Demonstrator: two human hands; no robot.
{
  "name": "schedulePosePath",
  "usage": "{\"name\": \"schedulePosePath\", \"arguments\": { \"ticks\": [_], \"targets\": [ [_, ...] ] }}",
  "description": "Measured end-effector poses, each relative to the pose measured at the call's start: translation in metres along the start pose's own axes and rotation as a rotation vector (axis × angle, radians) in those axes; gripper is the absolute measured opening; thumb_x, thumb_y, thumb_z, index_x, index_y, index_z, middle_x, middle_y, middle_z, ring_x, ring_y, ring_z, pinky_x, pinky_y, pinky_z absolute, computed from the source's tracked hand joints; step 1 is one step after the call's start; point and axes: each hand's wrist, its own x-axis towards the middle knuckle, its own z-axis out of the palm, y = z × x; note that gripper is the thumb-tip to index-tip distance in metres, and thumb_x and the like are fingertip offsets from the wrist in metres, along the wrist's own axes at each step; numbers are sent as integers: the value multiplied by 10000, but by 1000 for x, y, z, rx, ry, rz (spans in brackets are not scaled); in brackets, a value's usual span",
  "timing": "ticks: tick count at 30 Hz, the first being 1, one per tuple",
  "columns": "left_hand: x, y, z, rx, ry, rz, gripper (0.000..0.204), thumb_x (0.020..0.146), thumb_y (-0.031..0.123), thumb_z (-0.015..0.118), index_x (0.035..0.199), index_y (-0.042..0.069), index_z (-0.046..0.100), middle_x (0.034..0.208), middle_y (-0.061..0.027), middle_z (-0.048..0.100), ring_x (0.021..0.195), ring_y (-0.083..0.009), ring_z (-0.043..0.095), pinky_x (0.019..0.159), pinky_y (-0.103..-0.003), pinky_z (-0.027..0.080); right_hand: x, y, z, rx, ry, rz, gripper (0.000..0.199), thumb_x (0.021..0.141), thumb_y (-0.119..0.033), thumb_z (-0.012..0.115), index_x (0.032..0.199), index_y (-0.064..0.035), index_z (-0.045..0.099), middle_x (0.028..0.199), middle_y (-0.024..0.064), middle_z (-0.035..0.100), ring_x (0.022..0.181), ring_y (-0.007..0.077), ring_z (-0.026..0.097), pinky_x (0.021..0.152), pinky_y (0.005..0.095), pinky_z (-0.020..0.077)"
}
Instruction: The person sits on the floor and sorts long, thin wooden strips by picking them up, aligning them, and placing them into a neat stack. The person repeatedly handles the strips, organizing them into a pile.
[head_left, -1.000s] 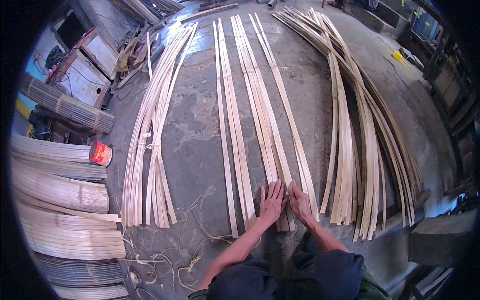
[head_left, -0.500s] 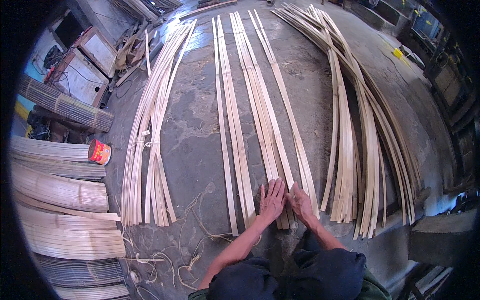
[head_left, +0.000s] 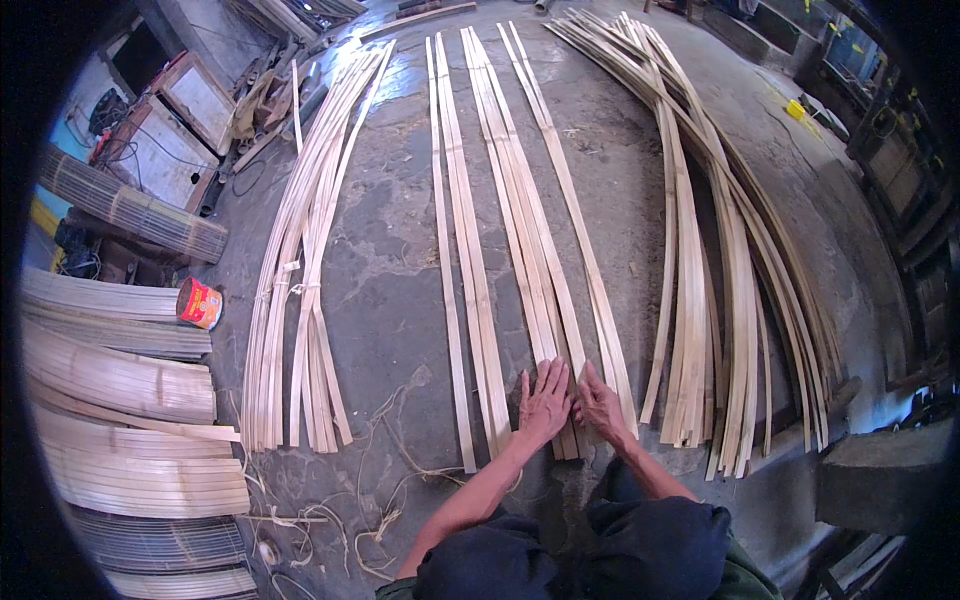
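Long pale bamboo strips (head_left: pixel 527 250) lie side by side on the floor in front of me, running away from my knees. My left hand (head_left: pixel 545 402) is flat on their near ends, fingers stretched forward and a little apart. Just right of it, my right hand (head_left: pixel 600 403) is turned on its side, its fingers curled at the edge of the rightmost strip of this group; the fingertips are partly hidden. Narrower groups of bamboo strips lie on either side, one left (head_left: pixel 466 250) and one right (head_left: pixel 570 200) of the middle group.
A tied bundle of strips (head_left: pixel 290 240) lies to the left, a larger crossing pile (head_left: pixel 690 300) to the right. Stacked slat bundles (head_left: pixel 130 375), a red tin (head_left: pixel 200 304) and a rolled slat mat (head_left: pixel 135 205) line the left side. Loose twine (head_left: pixel 385 500) tangles near my left forearm.
My right hand has shifted slightly, its fingers curling more at the strip's edge. My left hand stays flat in nearly the same spot.
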Motion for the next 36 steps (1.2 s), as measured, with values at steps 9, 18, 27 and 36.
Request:
{"name": "schedulePosePath", "arguments": {
  "ticks": [9,18,27,36],
  "targets": [
    [-3,-7,2,-16,-3,-1,615,940,280,522,1479,72,310,1571,-98,237,1458,-305,198,1147,-600,154,-13,0,14,-156,122,-139,510,1022,-198,471,1497,-87,322,741,26,581,568,97,541,486,276,473],
    [2,-29,-20,-248,363,-64,539,910,196,574,1391,12,416,1447,-209,394,1343,-368,378,1129,-493,277,-36,-9,29,-248,131,-528,491,1019,-107,470,1492,-104,338,674,7,515,545,91,485,501,257,445],
    [-28,-115,-44,70,460,-751,527,828,208,650,1294,29,480,1207,-159,488,1135,-344,480,910,-492,406,-25,-45,70,7,55,-96,511,1021,-239,485,1500,-140,335,688,13,542,545,87,512,497,252,469],
    [-34,-148,-24,-66,460,-734,442,763,149,629,1172,0,551,1034,-197,546,973,-368,557,840,-481,458,-13,-57,47,-30,136,-356,495,1029,-225,478,1497,-141,342,663,6,517,560,77,493,504,266,450]
  ]
}}
